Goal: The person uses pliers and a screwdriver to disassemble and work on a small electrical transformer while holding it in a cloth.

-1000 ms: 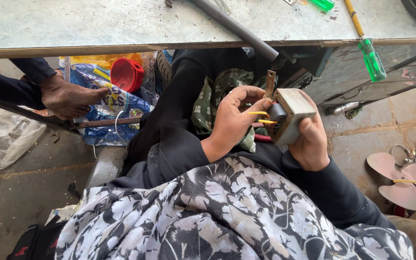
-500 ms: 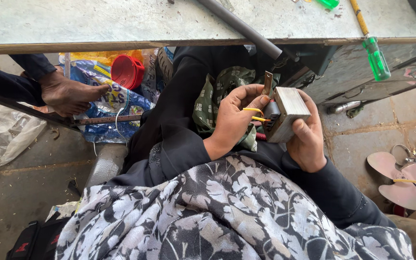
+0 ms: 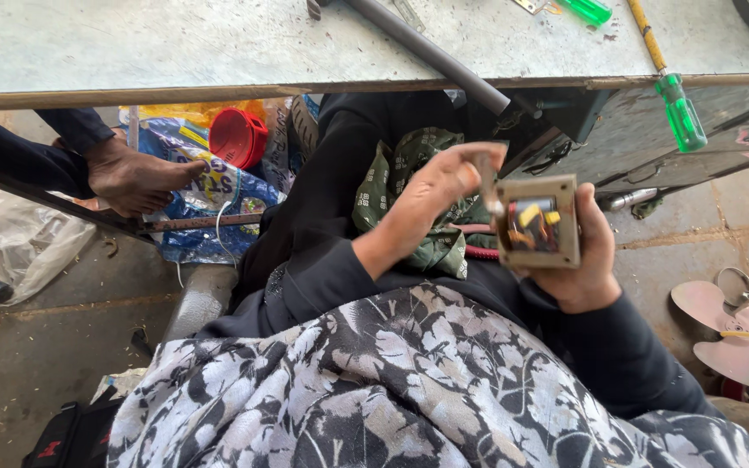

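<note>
Both hands are raised over the lap, below the near edge of the bench. The right hand is closed around a small square metal box, held from its right side and underneath with the open face turned up. The left hand is curled at the box's left side, its fingertips pinching a thin metal piece at the box's edge. Inside the box, yellow and red wires are visible, so it is judged to be opened up and partly worked on; no cover is fitted, and closing appears to remain. One box is counted. Two green-handled screwdrivers lie by the far right of the bench, one of them overhanging the near edge, and one grey pipe crosses the bench top diagonally. One pink fan blade set lies on the floor at the right. Another person's foot is seen at the left, beside one red cup.
</note>
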